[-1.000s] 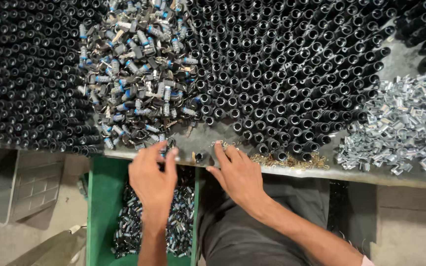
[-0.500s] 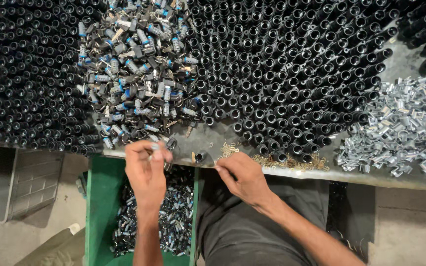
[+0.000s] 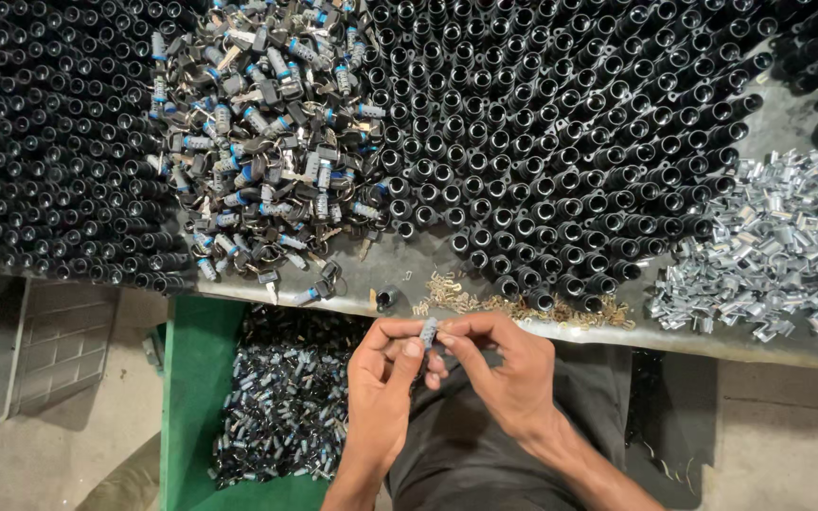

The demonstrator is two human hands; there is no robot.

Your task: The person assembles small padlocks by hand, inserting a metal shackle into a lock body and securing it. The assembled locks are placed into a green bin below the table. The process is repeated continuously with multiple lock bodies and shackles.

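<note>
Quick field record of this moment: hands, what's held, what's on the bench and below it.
left hand: pinches small silver cylinder with the right
right hand: fingertips on same cylinder
bench: upright black tubes, heap of keyed cylinders, silver clips, small brass bits
below: green bin of finished pieces
</note>
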